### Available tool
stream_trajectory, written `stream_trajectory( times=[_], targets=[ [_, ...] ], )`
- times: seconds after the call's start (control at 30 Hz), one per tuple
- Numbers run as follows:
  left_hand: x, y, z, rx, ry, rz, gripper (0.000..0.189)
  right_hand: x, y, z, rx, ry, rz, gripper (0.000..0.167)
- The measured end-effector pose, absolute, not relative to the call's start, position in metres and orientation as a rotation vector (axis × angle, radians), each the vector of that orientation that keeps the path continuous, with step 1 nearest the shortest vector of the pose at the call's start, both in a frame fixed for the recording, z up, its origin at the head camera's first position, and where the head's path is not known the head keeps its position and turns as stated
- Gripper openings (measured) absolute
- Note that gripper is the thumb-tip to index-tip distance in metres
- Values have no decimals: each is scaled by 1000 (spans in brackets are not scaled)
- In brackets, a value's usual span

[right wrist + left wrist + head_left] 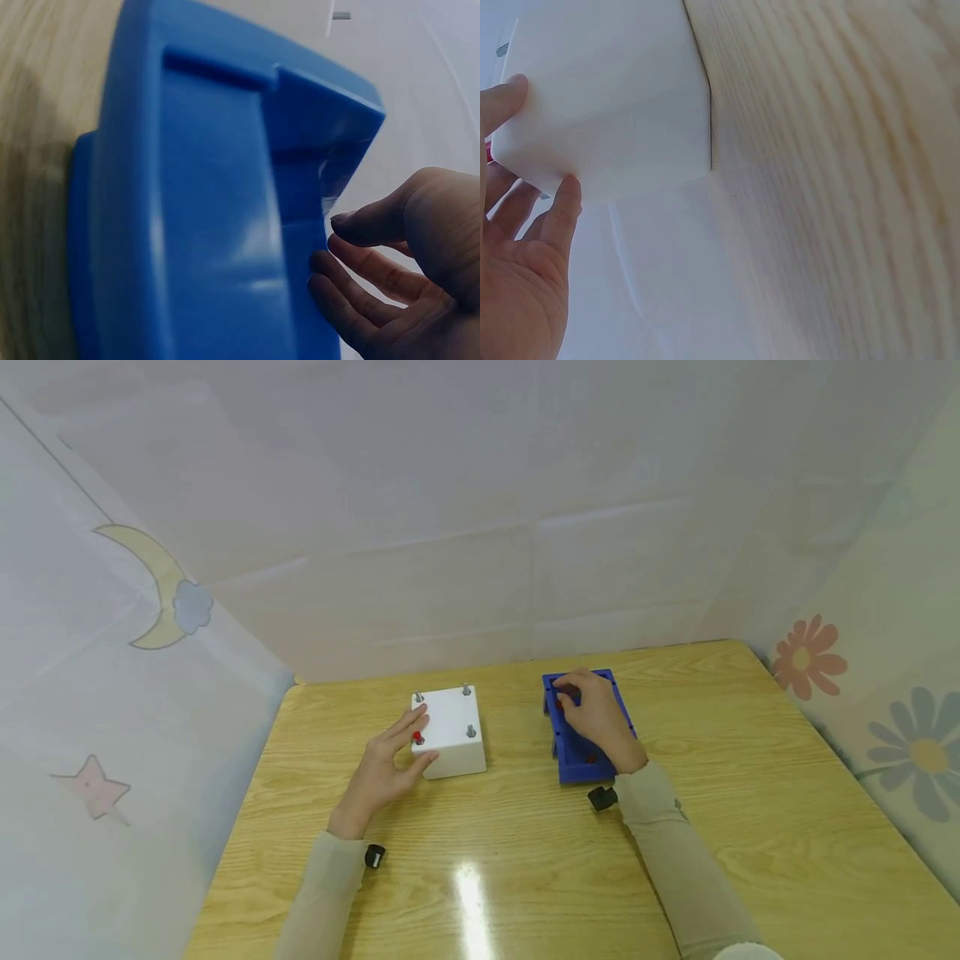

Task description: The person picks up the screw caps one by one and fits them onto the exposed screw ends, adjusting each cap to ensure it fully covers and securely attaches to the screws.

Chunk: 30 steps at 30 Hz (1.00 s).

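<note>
A white box stands on the table with metal bolts upright near its top corners. On the bolt at its near left corner sits a small red piece. My left hand holds the box around that corner, thumb on the front face and fingers along the left side. To the right is a blue tray on legs. My right hand reaches into its far part, thumb and fingers apart. Small red pieces lie in the tray, one beside the right fingertips; the hand hides part of the inside.
The wooden table runs back to a pale cloth wall. Cloth sides stand left and right, with a moon and flowers printed on them. Bare wood separates the box from the tray. A small black device is at the right wrist.
</note>
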<state>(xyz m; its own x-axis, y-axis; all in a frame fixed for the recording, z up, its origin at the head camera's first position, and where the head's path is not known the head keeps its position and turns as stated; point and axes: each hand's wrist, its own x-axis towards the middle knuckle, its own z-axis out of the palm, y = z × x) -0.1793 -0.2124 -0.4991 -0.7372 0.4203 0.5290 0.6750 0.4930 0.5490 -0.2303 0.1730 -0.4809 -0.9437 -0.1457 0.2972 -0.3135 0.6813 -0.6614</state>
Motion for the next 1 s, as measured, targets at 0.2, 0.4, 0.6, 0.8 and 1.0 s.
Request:
stream_trajectory(
  times=[0.2,0.4,0.6,0.8,1.0],
  targets=[
    [-179,-212,-497,-908,-2435,-1107,61,-232,173,-485,358,-2712,1110,26],
    [-179,-212,-498,-913,-2426,-1105,61,-233,172,-491,353,-2763,1089,29],
    [-180,-213,-501,-918,-2413,-1104,61,-234,171,-496,344,-2838,1061,34],
    [-178,-214,-500,-903,-2441,-1112,62,-236,169,-502,341,-2889,1001,32],
    [-178,-214,-497,-874,-2482,-1122,62,-236,167,-504,343,-2913,997,33]
  ],
)
